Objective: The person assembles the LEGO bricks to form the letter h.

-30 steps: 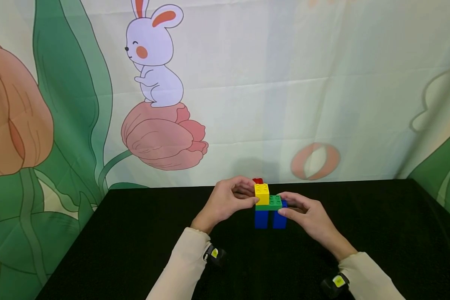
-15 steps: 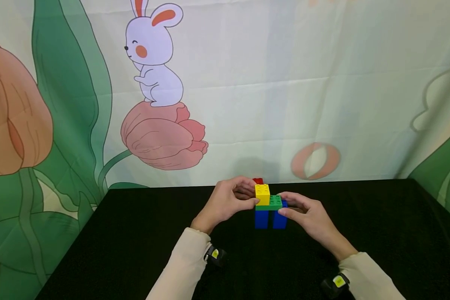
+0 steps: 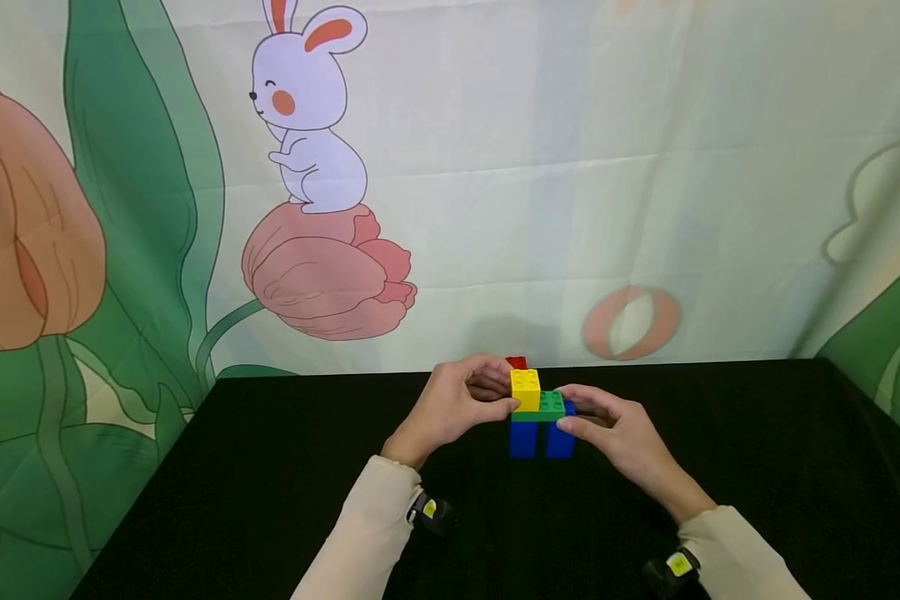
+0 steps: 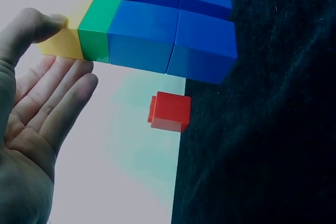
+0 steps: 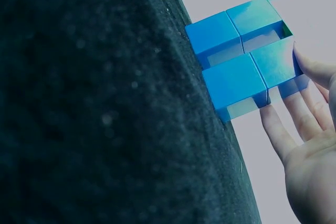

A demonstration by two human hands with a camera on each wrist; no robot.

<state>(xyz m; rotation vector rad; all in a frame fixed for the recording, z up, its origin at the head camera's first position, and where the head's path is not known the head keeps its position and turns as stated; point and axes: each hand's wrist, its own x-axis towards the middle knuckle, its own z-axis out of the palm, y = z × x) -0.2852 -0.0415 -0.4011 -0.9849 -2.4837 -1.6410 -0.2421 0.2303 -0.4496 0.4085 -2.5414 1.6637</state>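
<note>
A small toy-brick build stands on the black table: two blue columns, each of two stacked blue bricks [image 4: 144, 32], bridged by a green brick [image 3: 551, 405]. A yellow brick [image 3: 525, 390] sits on the green one's left half. My left hand [image 3: 453, 400] pinches the yellow brick between thumb and fingers. From the other side, my right hand [image 3: 633, 433] grips the upper blue brick [image 5: 275, 60] of the right column, its thumb on the near face and its fingers behind. Behind the build, a red brick [image 4: 172, 109] stands by itself, mostly hidden in the head view.
The black tabletop [image 3: 307, 508] ends at a pale cloth backdrop [image 3: 495, 208] printed with a rabbit and tulips. Each wrist wears a dark strap with a small camera, the left one [image 3: 431, 510] close to the table.
</note>
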